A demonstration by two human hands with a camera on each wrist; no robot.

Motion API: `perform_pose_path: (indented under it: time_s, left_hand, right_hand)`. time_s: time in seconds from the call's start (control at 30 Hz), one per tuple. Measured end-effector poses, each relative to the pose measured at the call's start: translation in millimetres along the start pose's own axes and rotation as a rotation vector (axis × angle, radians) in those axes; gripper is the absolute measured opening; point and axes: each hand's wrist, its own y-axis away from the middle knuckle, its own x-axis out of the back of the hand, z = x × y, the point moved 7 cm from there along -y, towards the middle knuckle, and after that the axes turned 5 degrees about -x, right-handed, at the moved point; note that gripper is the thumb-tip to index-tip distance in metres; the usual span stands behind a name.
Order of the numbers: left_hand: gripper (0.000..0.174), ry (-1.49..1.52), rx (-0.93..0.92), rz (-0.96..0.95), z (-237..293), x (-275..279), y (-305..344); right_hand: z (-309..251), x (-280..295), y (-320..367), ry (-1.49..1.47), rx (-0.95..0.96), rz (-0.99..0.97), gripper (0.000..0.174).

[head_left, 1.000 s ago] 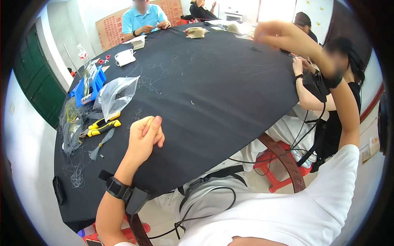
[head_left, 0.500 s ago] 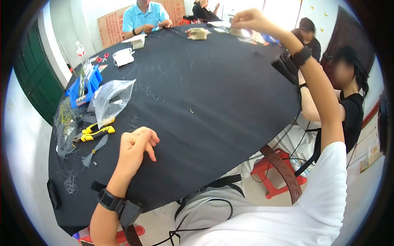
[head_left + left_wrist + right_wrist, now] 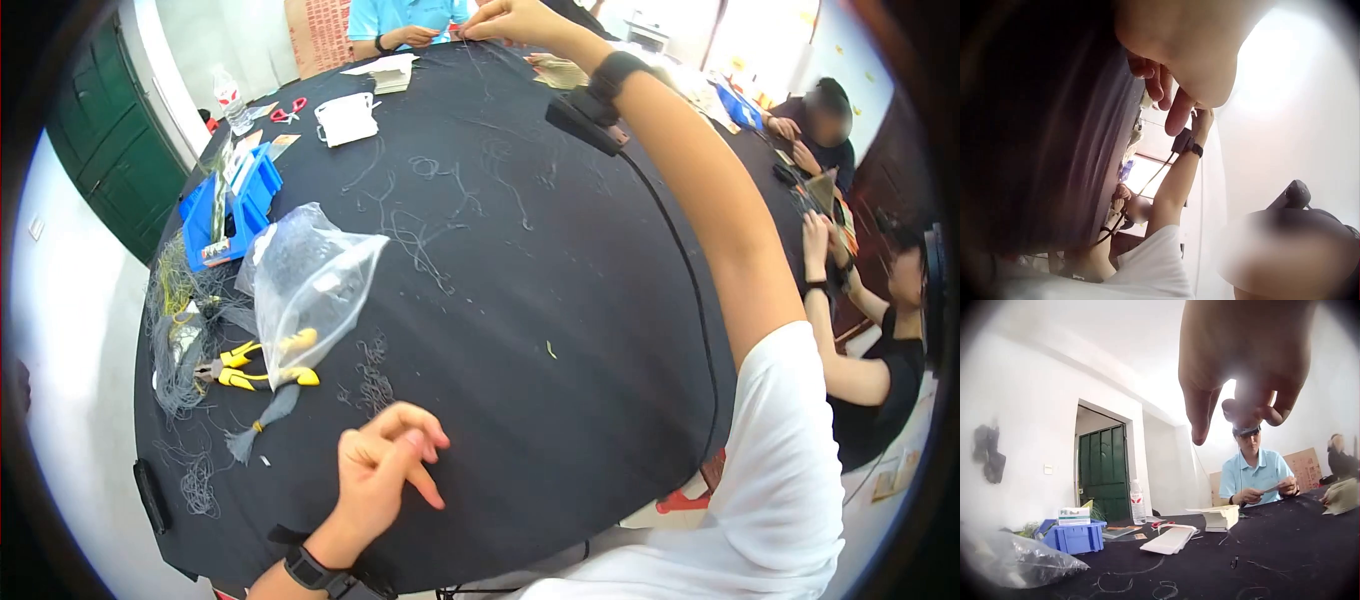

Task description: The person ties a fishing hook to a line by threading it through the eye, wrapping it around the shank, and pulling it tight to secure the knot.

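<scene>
High over the far side of the black-covered table, my right hand [image 3: 520, 22] pinches a thin dark thread that hangs down in the head view. Beneath the right hand [image 3: 1247, 356], the right wrist view shows the thread [image 3: 1240, 464] as a fine line. My left hand [image 3: 382, 472] hovers above the near part of the table [image 3: 560, 430], its fingers loosely bent, with nothing visible in them. Small grey thread scraps [image 3: 374, 375] lie just beyond it. The left wrist view shows the left hand [image 3: 1179, 53] with fingers hanging partly bent.
Along the left lie pliers [image 3: 240, 378], a clear plastic bag [image 3: 318, 290], a tied grey thread bundle [image 3: 268, 425], tangled thread [image 3: 178, 375] and a blue bin [image 3: 262, 190]. Beyond are a white stack [image 3: 347, 118], scissors [image 3: 289, 110] and a bottle [image 3: 232, 105]. Other people sit around the table.
My right hand has moved left across the far side in the head view, and the view has shifted right. The left hand's fingers have loosened from a tighter curl.
</scene>
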Motion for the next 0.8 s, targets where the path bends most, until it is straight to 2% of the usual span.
perform_pose_path:
  time_s: [0.07,0.1,0.2,0.23,0.27,0.33,0.43,0.53,0.57,0.67,0.73,0.8]
  left_hand:
    - [0.035,0.023,0.052,-0.082,0.6,-2.3,-0.2]
    - [0.034,0.04,0.072,-0.098,0.6,-3.1,-0.3]
    - [0.032,0.034,0.1,-0.118,-2.3,-3.8,-0.2]
    - [0.033,0.016,0.118,-0.121,-2.5,-4.1,-0.5]
    - [0.034,0.0,0.136,-0.124,-1.7,-4.5,-0.3]
    - [0.035,-0.016,0.157,-0.131,-2.5,-4.3,0.7]
    - [0.033,-0.032,0.142,-0.148,-0.8,-4.4,0.8]
    - [0.031,-0.064,0.107,-0.16,0.4,-7.0,0.5]
    - [0.031,-0.047,0.094,-0.168,-1.9,-6.1,1.3]
    - [0.033,-0.073,0.059,-0.175,-0.1,-8.1,1.5]
    - [0.034,-0.138,-0.016,-0.198,-0.1,-9.2,0.8]
    - [0.036,-0.204,-0.072,-0.179,2.3,-9.9,-1.5]
  right_hand:
    - [8.6,-14.3,-32.1,-0.002,-0.027,0.055,0.021]
    - [17.8,-23.8,-52.1,0.112,0.053,0.046,0.025]
    - [47.4,-63.0,-74.4,-0.064,0.056,0.055,0.019]
    - [49.6,-71.4,-62.8,0.131,-0.066,0.017,0.022]
    - [71.6,-92.0,-71.3,0.239,0.109,-0.078,0.026]
    - [81.2,-107.5,-34.3,0.332,-0.276,-0.366,0.028]
    - [84.6,-90.7,-0.4,0.267,-0.242,-0.334,0.03]
    - [71.3,-45.2,33.3,0.428,-0.203,-0.293,0.03]
    - [77.6,-32.3,41.9,0.418,-0.167,-0.336,0.029]
    - [65.9,7.1,93.8,0.543,-0.243,-0.442,0.026]
    - [56.8,30.2,133.1,0.577,-0.562,-0.525,0.029]
    - [51.3,49.3,171.4,0.652,-0.711,-0.562,0.031]
